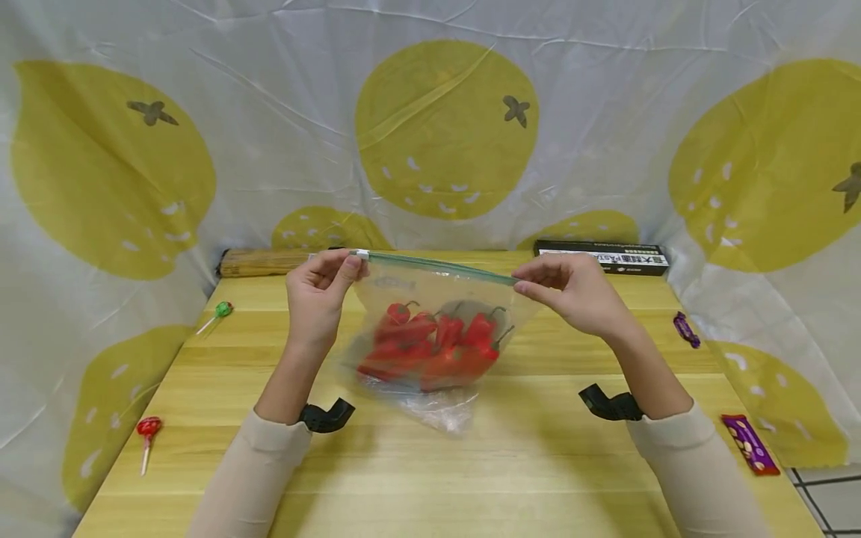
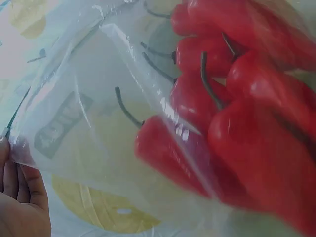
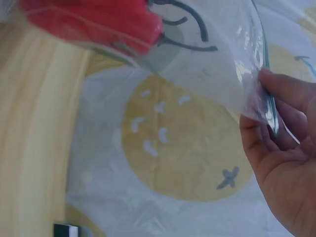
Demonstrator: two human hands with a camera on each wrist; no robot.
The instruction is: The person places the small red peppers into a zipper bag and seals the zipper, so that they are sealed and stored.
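A clear zip bag [image 1: 430, 288] with a green closure strip hangs between both hands, with several red peppers [image 1: 430, 351] with dark stems inside. My left hand [image 1: 318, 295] pinches the bag's top corner at the white slider [image 1: 362, 254]. At the opposite top corner, my right hand [image 1: 580, 293] pinches the strip between thumb and fingers. The right wrist view shows that grip [image 3: 281, 143] close up. Peppers [image 2: 252, 143] fill much of the left wrist view, where a grey printed label shows on the plastic. In the head view the bag's lower part is blurred.
At the table's back lie a bundle of yellowish sticks [image 1: 265, 262] and a black-and-white box [image 1: 608, 256]. A green lollipop [image 1: 223, 308] and a red lollipop [image 1: 149, 427] lie left. A purple wrapped candy [image 1: 686, 329] and a purple chocolate bar [image 1: 750, 444] lie right.
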